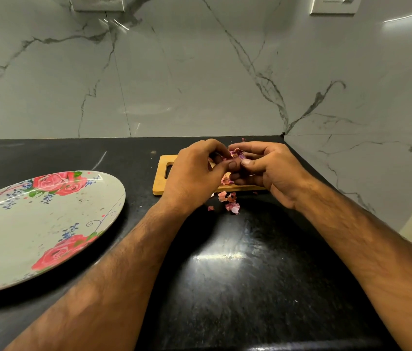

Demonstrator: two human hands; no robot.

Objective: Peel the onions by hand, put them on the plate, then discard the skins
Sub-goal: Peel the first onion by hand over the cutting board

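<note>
Left hand [194, 171] and right hand [268, 165] grip small purple-skinned onion [237, 155] over pale wooden chopping board [160, 179], far right corner of black bench [225, 287]; advise steadying left, peeling in whole strips.

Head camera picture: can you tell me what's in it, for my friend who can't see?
The left hand and right hand grip a small purple onion over a wooden cutting board on a black counter. Pink skin scraps lie below them, and a rose-patterned plate to the left has no onion on it.
</note>
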